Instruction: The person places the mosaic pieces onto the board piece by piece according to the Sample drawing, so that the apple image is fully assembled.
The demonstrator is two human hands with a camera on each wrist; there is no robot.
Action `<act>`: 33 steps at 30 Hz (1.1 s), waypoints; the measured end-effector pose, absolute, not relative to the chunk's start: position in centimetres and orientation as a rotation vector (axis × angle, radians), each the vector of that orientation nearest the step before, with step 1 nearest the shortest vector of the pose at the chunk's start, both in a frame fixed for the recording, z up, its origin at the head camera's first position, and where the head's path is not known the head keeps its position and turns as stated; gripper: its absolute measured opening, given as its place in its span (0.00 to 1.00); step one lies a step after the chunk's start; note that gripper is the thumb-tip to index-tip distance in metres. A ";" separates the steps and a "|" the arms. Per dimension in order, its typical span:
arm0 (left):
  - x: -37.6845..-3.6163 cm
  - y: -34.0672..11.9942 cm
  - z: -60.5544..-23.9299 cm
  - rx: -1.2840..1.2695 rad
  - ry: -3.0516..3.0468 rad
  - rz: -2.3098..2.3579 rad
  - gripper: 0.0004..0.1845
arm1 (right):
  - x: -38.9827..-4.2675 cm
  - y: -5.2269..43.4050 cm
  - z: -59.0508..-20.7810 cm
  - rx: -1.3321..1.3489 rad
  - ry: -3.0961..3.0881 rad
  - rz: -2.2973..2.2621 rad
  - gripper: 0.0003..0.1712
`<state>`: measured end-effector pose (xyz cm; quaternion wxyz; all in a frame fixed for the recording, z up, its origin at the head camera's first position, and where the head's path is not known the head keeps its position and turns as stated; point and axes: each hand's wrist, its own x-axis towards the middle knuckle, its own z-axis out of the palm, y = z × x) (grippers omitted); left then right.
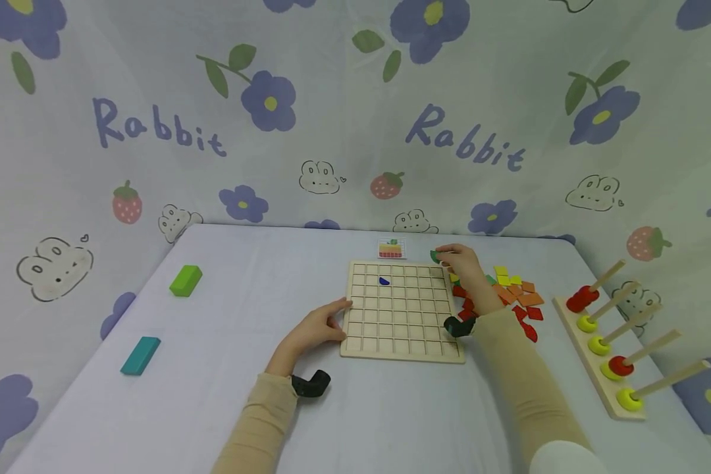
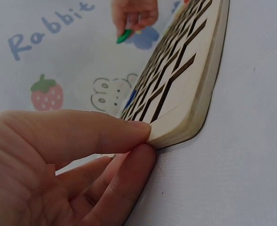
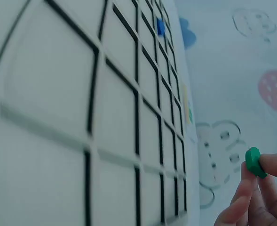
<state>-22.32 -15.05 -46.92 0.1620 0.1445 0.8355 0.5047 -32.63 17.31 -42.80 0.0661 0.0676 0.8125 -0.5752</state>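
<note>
A square wooden grid board (image 1: 401, 313) lies flat on the white table, with one dark blue piece (image 1: 384, 281) in a cell of its upper part. My left hand (image 1: 316, 329) holds the board's left edge; its thumb and a finger meet the wood in the left wrist view. Past the board's far right corner, my right hand (image 1: 463, 263) pinches a small green piece (image 3: 254, 161) with a rounded side between thumb and fingers. Behind the board lies a small picture card (image 1: 392, 249) with a coloured grid pattern.
Loose red, orange, yellow and green pieces (image 1: 530, 299) lie right of the board, partly behind the right forearm. Farther right stands a wooden peg rack (image 1: 592, 362) with red and yellow beads. A green block (image 1: 186, 281) and a teal block (image 1: 141, 356) sit at left.
</note>
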 end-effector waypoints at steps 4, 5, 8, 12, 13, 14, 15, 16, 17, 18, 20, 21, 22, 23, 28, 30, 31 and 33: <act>-22.1 -15.0 -46.4 0.432 2.379 1.447 0.37 | -32.9 14.8 -43.2 0.147 2.398 -1.754 0.22; -22.1 -15.1 -46.4 0.428 2.380 1.449 0.37 | -33.0 14.3 -43.2 0.117 2.365 -1.762 0.23; -22.0 -15.1 -46.4 0.417 2.381 1.451 0.37 | -33.2 12.7 -43.3 0.056 2.312 -1.734 0.25; -22.2 -15.1 -46.9 0.389 2.394 1.440 0.38 | -33.6 11.6 -43.7 0.036 2.314 -1.714 0.22; -22.3 -15.0 -47.0 0.387 2.396 1.437 0.38 | -33.8 11.4 -43.9 0.037 2.331 -1.703 0.20; -22.3 -15.0 -47.0 0.387 2.399 1.431 0.38 | -33.9 11.4 -44.1 0.033 2.357 -1.682 0.19; -22.3 -15.0 -47.0 0.390 2.401 1.425 0.38 | -34.0 11.4 -44.3 0.034 2.389 -1.653 0.18; -22.2 -15.0 -47.0 0.392 2.402 1.424 0.38 | -34.1 11.4 -44.5 0.025 2.435 -1.607 0.16; -22.2 -15.0 -47.0 0.396 2.404 1.419 0.38 | -34.2 11.4 -44.6 -0.004 2.483 -1.557 0.16; -22.2 -15.1 -47.0 0.396 2.406 1.417 0.38 | -34.2 11.4 -44.8 -0.032 2.521 -1.513 0.15; -22.2 -15.0 -46.9 0.393 2.410 1.415 0.38 | -34.2 11.5 -45.0 -0.087 2.589 -1.428 0.13; -22.1 -15.0 -46.9 0.391 2.411 1.417 0.38 | -34.1 11.5 -45.1 -0.116 2.614 -1.395 0.12; -22.1 -15.0 -46.9 0.390 2.411 1.418 0.38 | -34.1 11.6 -45.1 -0.144 2.636 -1.362 0.12; -22.1 -15.0 -46.8 0.387 2.410 1.420 0.38 | -34.0 11.6 -45.1 -0.164 2.650 -1.337 0.11; -22.1 -15.0 -46.8 0.378 2.411 1.420 0.38 | -34.0 11.4 -45.0 -0.240 2.761 -1.190 0.08; -22.1 -15.0 -46.8 0.381 2.413 1.418 0.38 | -34.0 11.3 -45.0 -0.247 2.793 -1.140 0.09; -22.1 -15.0 -46.9 0.382 2.414 1.416 0.38 | -34.2 11.2 -45.1 -0.230 2.789 -1.118 0.09; -22.2 -15.0 -47.0 0.385 2.417 1.410 0.38 | -34.2 11.2 -45.1 -0.228 2.809 -1.086 0.10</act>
